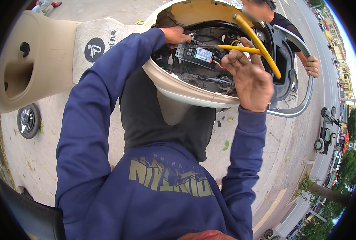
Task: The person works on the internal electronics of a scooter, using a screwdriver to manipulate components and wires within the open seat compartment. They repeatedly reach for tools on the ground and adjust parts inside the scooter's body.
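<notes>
My left hand [176,35] reaches into the open seat-end body of a beige scooter [178,82], its fingertips by the metal shaft of a yellow T-handle tool [241,49]; its grip is partly hidden. The shaft lies across a finned electronic module [203,55] with a label and wires. My right hand [251,79] is at the tool's yellow handle, palm up and slightly blurred, with its fingers apart around the sleeve and not closed on it. The handle's crossbar slants over those fingers.
Another person's hand [312,66] grips the scooter's silver grab rail [310,90] at the right. The scooter's footboard [98,48] extends left. A small wheel [29,121] lies on the pavement. A parked scooter [325,135] stands farther right.
</notes>
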A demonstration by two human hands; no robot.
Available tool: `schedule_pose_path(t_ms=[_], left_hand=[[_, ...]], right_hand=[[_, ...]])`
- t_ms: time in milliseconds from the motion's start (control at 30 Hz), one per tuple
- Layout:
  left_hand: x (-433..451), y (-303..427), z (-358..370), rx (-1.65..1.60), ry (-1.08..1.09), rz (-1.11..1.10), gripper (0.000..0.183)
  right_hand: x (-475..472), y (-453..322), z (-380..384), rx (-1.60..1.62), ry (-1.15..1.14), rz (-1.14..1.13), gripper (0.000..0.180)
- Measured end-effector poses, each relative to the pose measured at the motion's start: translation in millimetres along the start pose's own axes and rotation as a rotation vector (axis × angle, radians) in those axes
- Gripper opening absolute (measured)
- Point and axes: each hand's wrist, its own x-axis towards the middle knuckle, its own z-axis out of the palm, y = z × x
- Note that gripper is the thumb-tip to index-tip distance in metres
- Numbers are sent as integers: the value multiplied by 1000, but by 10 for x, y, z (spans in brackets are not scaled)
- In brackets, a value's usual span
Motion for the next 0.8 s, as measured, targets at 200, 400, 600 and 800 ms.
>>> schedule_pose_path(t_ms=[200, 400, 600, 800], left_hand=[[6, -11, 7, 1, -4, 34, 41], [43, -36, 20, 38, 10, 30, 40], [41, -43, 35, -22, 7, 25, 37], [26, -21, 25, 18, -14, 33, 35]], right_hand=[[176, 409, 92, -520, 163, -351, 22], [322, 578, 193, -815, 451, -640, 21], [371, 538, 230, -673, 465, -486, 19], [316, 409, 153, -757, 80, -357, 25]])
